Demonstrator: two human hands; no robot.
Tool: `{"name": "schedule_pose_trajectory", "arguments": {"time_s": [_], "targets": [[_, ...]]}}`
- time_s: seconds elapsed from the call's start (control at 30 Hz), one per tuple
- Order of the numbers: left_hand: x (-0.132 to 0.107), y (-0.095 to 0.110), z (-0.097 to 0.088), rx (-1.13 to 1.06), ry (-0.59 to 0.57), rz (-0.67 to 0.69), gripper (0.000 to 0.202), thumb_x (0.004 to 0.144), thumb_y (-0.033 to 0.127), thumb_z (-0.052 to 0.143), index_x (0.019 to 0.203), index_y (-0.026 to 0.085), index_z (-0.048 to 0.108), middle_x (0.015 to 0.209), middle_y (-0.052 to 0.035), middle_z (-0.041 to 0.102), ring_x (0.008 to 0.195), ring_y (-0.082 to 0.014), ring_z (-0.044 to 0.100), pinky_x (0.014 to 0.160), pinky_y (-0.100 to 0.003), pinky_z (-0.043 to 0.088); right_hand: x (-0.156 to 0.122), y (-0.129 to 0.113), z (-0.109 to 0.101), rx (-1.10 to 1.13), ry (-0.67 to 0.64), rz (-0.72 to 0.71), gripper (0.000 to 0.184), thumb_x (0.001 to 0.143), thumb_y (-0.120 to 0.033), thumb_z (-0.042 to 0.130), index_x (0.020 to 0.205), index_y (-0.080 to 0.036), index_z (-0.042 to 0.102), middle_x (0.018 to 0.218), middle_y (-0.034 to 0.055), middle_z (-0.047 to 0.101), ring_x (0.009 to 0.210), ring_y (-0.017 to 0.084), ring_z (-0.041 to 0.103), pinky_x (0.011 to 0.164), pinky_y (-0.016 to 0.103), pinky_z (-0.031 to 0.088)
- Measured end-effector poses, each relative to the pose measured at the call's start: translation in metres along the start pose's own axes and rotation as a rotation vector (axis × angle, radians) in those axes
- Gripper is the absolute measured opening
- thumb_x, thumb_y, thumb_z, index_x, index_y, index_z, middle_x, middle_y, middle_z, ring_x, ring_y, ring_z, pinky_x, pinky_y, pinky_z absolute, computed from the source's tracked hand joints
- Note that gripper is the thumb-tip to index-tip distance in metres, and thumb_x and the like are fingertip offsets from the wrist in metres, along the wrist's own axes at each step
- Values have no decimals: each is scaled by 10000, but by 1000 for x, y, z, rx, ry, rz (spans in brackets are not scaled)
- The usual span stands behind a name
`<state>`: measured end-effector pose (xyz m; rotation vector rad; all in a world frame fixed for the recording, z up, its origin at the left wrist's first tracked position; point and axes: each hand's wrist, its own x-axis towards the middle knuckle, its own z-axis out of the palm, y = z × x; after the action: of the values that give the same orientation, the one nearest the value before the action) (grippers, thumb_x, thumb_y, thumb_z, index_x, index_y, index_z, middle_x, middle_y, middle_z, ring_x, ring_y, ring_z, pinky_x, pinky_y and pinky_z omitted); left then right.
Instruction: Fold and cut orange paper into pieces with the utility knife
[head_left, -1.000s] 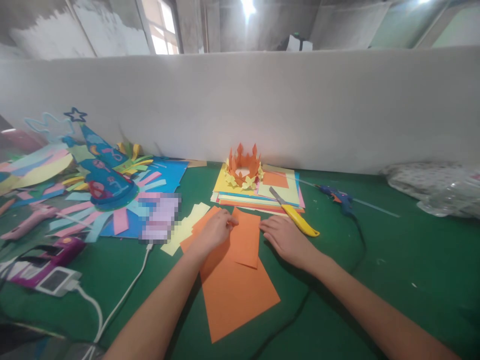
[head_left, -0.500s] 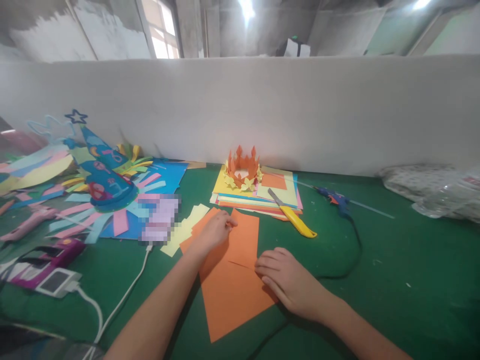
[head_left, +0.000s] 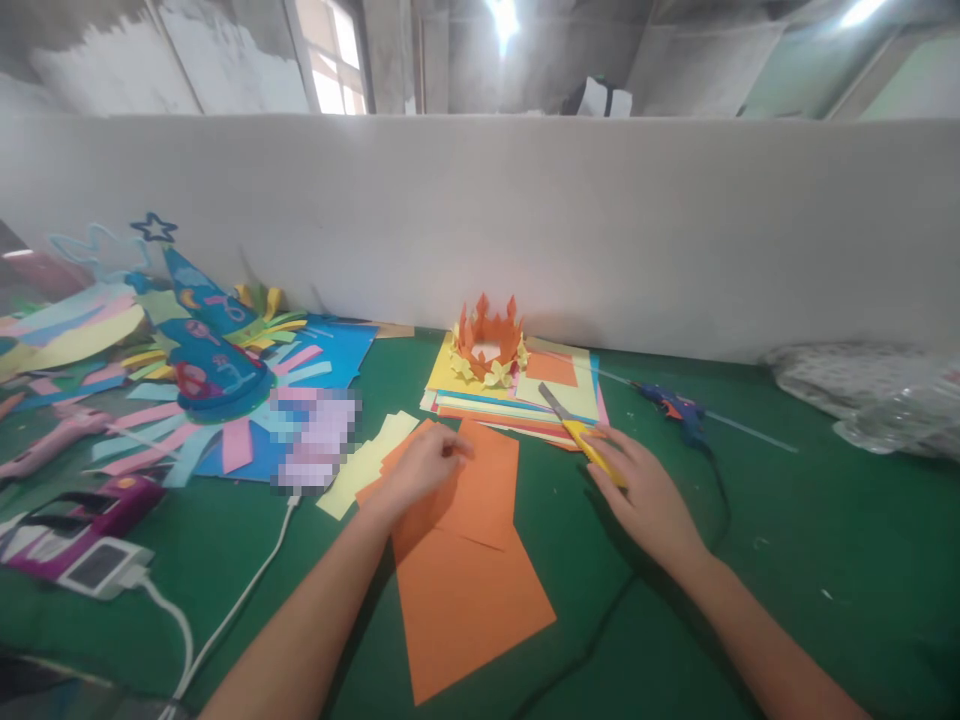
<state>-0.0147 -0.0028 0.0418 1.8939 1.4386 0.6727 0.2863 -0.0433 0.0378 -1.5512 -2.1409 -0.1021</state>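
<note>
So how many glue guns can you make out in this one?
2: a blue glue gun lying beyond the right hand, and a pink glue gun at the left edge. Another could be hidden behind the blue cones.

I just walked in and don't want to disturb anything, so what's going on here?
Someone is working with coloured paper at a green table. Their left hand is on the overlapping orange sheets. The fingers of their right hand are at the handle of the yellow knife; how firmly they grip it can't be told. Its blade lies over a stack of paper, where an orange paper crown stands. A blue glue gun lies to the right.
</note>
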Motion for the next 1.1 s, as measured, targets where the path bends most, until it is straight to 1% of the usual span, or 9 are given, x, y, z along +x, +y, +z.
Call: {"name": "schedule_pose_trajectory", "arguments": {"time_s": [0.07, 0.13, 0.27, 0.43, 0.5, 0.6, 0.7, 0.83, 1.1], "targets": [[-2, 6, -9, -122, 37, -28, 159, 745, 217, 555, 852, 191, 671, 942, -31, 686, 851, -162, 629, 763, -252, 491, 2, 7, 1, -35, -37, 33, 424, 940, -349, 334, 1260, -161, 539, 1320, 150, 498, 1191, 292, 476, 978, 471, 404], [-4, 11, -16, -187, 74, -55, 130, 726, 235, 570, 809, 178, 653, 925, -28, 692, 836, -159, 623, 778, -256, 482, 4, 10, 3, -42, -73, 55, 433, 935, -345, 348, 1298, -167, 501, 1318, 142, 501, 1191, 288, 480, 970, 457, 414], [-3, 10, -21, -96, 105, -93, 201, 728, 205, 520, 889, 187, 639, 973, -17, 677, 743, -135, 593, 697, -242, 476, 10, 10, 13, -37, -137, 47, 452, 918, -316, 395, 1355, -206, 429, 1289, 109, 532, 1163, 273, 505, 937, 426, 437], [-3, 2, -21, 23, 93, -169, 315, 664, 112, 477, 935, 175, 626, 893, -32, 668, 638, -132, 577, 587, -231, 442, 20, 14, 20, -81, -118, 53, 482, 853, -195, 406, 1331, -145, 445, 1123, 142, 630, 966, 293, 594, 811, 428, 472], [-3, 1, -24, 52, 83, -183, 260, 676, 139, 488, 890, 170, 632, 859, -34, 671, 625, -139, 586, 574, -230, 431, 19, 14, 15, -54, -112, 58, 515, 810, -158, 408, 1323, -145, 450, 1100, 134, 636, 945, 288, 599, 819, 427, 465], [-5, -1, -31, 90, 60, -205, 130, 709, 217, 513, 738, 170, 630, 747, -28, 671, 598, -151, 592, 549, -228, 412, 10, 8, -3, 102, -164, 23, 542, 771, -158, 430, 1312, -194, 459, 1215, 106, 572, 1073, 271, 555, 900, 406, 442], [-5, -5, -36, 115, 43, -247, 177, 739, 269, 500, 648, 165, 610, 654, -33, 658, 537, -152, 584, 502, -228, 386, -6, -1, -23, 272, -397, -57, 581, 776, -132, 411, 1327, -313, 454, 1255, 45, 529, 1028, 210, 580, 831, 318, 483], [-4, -7, -37, 137, 20, -287, 246, 766, 290, 465, 606, 167, 606, 624, -42, 659, 488, -146, 577, 489, -233, 377, -27, -11, -42, 357, -580, -63, 609, 767, -101, 413, 1327, -334, 469, 1172, 40, 545, 810, 152, 606, 668, 237, 496], [-4, -2, -34, 172, 14, -329, 297, 780, 313, 455, 563, 179, 606, 496, -33, 597, 472, -166, 578, 511, -246, 390, -49, -25, -56, 428, -645, -62, 426, 877, -228, 448, 1279, -335, 540, 1044, 53, 573, 855, 164, 594, 744, 256, 498]]}}
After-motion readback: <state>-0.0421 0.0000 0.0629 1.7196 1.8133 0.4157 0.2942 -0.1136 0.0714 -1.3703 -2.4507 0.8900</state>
